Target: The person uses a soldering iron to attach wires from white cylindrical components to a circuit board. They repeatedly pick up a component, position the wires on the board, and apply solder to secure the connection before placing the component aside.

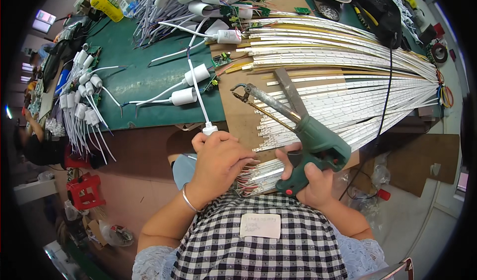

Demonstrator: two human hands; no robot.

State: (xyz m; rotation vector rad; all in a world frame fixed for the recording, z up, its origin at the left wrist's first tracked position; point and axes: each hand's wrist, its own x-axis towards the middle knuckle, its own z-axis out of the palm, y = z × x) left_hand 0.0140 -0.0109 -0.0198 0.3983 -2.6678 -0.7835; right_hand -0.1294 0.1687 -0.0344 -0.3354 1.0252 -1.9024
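My left hand is closed over a white corded end cap, whose white cable runs away toward the far side of the bench. Its thumb and fingertips meet by the red and white wire ends of a near bundle of strips. My right hand grips a green soldering gun by the handle, index finger by the trigger. The gun's metal tip points up and left, above the brown board and apart from the left hand. Long white LED strips fan out beneath the gun.
A flat grey metal bar lies across the strips. White caps with cables and small green circuit boards sit on the green bench. A black cord crosses at right. A red stool stands at left.
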